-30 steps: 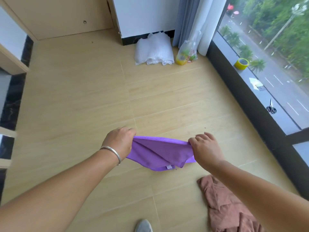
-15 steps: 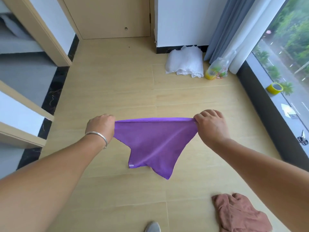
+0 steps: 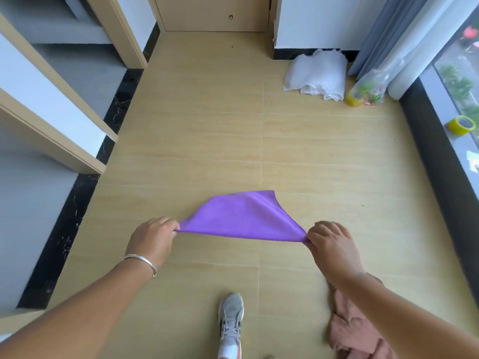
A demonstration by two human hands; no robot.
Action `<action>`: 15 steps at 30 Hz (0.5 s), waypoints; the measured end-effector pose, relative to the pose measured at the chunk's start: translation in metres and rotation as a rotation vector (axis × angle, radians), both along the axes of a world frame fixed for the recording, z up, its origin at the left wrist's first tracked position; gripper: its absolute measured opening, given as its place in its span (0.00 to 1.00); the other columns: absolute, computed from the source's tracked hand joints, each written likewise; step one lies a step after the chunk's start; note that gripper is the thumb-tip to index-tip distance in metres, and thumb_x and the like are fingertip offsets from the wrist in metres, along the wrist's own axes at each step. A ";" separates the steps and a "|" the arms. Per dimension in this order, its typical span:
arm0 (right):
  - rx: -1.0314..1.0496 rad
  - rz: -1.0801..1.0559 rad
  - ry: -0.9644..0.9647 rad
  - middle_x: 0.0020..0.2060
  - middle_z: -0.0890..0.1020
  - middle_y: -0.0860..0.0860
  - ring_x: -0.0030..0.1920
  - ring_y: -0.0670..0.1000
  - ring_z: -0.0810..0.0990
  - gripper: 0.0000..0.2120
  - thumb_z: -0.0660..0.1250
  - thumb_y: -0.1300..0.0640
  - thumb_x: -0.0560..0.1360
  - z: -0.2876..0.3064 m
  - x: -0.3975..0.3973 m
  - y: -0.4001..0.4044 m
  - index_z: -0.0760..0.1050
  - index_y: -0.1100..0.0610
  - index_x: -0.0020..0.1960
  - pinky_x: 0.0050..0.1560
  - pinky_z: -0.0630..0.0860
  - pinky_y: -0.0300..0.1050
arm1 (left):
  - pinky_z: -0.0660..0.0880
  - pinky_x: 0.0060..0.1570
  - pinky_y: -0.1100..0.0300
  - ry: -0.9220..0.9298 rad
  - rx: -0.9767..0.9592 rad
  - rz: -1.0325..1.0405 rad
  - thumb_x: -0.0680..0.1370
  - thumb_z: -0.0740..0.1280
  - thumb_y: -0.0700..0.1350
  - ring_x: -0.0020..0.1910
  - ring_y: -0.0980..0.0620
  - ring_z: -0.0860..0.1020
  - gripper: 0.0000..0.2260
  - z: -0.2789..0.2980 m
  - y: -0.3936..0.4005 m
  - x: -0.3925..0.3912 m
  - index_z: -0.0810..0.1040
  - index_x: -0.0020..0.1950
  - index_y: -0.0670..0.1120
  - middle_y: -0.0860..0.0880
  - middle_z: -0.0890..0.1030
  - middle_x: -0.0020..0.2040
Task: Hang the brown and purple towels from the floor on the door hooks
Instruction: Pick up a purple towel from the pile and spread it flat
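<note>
The left hand point(image 3: 151, 240) and right hand point(image 3: 333, 246) each pinch one end of the purple towel point(image 3: 243, 218), both grips clenched on its near edge, which runs taut between them above the floor point(image 3: 197, 130). The rest of the cloth rises away from the person into a loose peak; no label or writing can be made out on it. A silver bangle point(image 3: 142, 263) circles the left wrist.

The brown towel point(image 3: 355, 330) lies crumpled on the floor, just under the right forearm and partly hidden by it. A grey shoe point(image 3: 230, 317) with laces stands on the floor between the arms; any brand mark on it is too small to read.

Farther off, a white plastic bundle point(image 3: 317, 73) and a clear bag point(image 3: 368, 89) with coloured contents sit against the wall by the curtain point(image 3: 394, 35). A yellow tape roll point(image 3: 462, 125) rests on the window sill point(image 3: 440, 99). A closed door point(image 3: 215, 12) faces the far end of the floor.
</note>
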State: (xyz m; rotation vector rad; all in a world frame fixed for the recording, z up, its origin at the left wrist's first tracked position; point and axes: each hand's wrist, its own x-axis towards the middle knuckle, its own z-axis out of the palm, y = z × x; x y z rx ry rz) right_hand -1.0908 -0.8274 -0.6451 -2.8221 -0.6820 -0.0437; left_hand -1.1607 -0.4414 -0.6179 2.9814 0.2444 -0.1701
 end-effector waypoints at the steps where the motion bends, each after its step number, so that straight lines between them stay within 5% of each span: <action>1: -0.016 0.035 0.021 0.37 0.81 0.46 0.47 0.55 0.81 0.06 0.78 0.58 0.67 -0.011 -0.020 -0.009 0.81 0.55 0.37 0.51 0.76 0.51 | 0.70 0.31 0.56 0.009 -0.017 -0.016 0.67 0.76 0.33 0.34 0.42 0.79 0.08 -0.009 -0.008 -0.023 0.81 0.38 0.45 0.47 0.80 0.35; 5: -0.079 0.097 0.128 0.39 0.81 0.45 0.48 0.54 0.81 0.06 0.79 0.57 0.66 -0.049 -0.094 -0.039 0.82 0.53 0.37 0.50 0.77 0.49 | 0.69 0.24 0.62 0.082 -0.044 -0.078 0.56 0.81 0.32 0.26 0.46 0.77 0.16 -0.049 -0.035 -0.094 0.78 0.31 0.47 0.51 0.77 0.28; 10: -0.144 0.038 0.294 0.36 0.82 0.46 0.45 0.56 0.83 0.12 0.84 0.57 0.55 -0.092 -0.158 -0.059 0.82 0.53 0.33 0.47 0.80 0.52 | 0.60 0.25 0.64 0.278 -0.104 -0.121 0.53 0.83 0.37 0.25 0.50 0.75 0.19 -0.109 -0.056 -0.163 0.75 0.28 0.51 0.56 0.74 0.26; 15: -0.152 -0.028 0.406 0.34 0.81 0.46 0.42 0.56 0.83 0.15 0.86 0.56 0.50 -0.142 -0.189 -0.066 0.82 0.52 0.30 0.43 0.80 0.51 | 0.61 0.23 0.64 0.393 -0.142 -0.087 0.51 0.84 0.41 0.25 0.52 0.75 0.20 -0.164 -0.059 -0.190 0.74 0.26 0.53 0.56 0.74 0.24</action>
